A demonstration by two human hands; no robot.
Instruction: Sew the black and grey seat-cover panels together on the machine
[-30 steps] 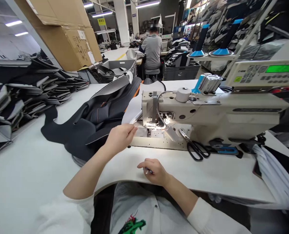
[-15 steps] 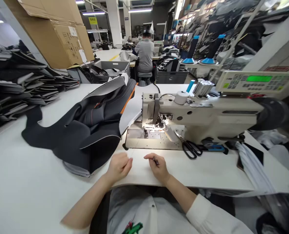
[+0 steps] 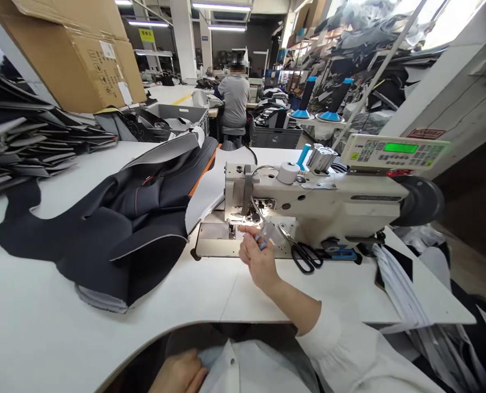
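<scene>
My right hand [image 3: 261, 265] is raised at the needle area of the sewing machine [image 3: 316, 199], its index finger stretched toward the presser foot [image 3: 232, 231]. Its other fingers are curled round a small bluish tool [image 3: 260, 242] whose kind I cannot make out. Low at my lap, below the table edge, my left hand [image 3: 179, 372] is closed beside my light shirt; what it may hold is hidden. A thin thread [image 3: 230, 292] runs from near the machine bed to the table's front edge. Left of the machine lies a dark sewn cover [image 3: 104, 234] with orange trim.
Black-handled scissors [image 3: 306, 254] rest against the machine bed, with a blue tool [image 3: 341, 255] beside them. Stacked dark pieces [image 3: 34, 136] and a cardboard box [image 3: 87, 60] stand at left. Thread cones [image 3: 335, 103] rise behind the machine. A person [image 3: 235, 95] sits farther back.
My right hand has moved up and forward from the table to the needle area. My left hand has dropped from the tabletop to my lap. The thread now shows across the table.
</scene>
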